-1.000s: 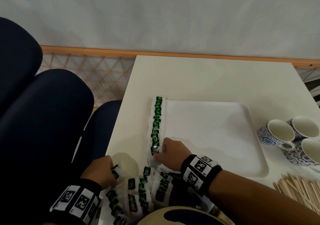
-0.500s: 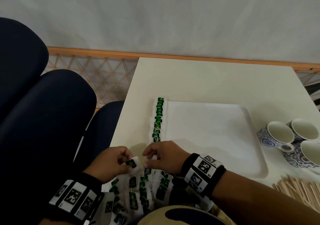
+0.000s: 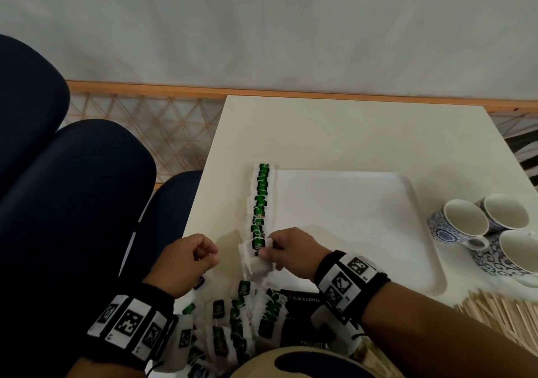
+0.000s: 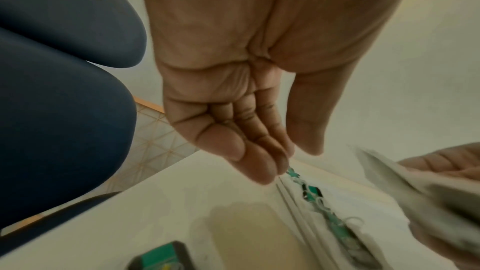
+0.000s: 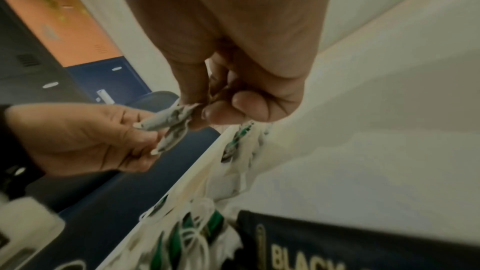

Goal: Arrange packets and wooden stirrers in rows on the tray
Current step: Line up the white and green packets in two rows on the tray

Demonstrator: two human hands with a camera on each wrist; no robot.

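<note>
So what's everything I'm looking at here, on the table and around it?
Tray: one, white, middle of the table.
Row of packets: one row, white with green labels, along the tray's left edge.
Loose packets: many, white and green, near table edge.
Black coffee packet: at least one, black, among the loose ones.
Wooden stirrers: a pile, pale wood, near right corner.
Cups: three, blue-and-white patterned, right of the tray.
Table: one, cream.
Chairs: dark blue, left of the table.
Left hand: loosely curled, holds nothing.
Right hand: pinches white packets at the row's near end.
</note>
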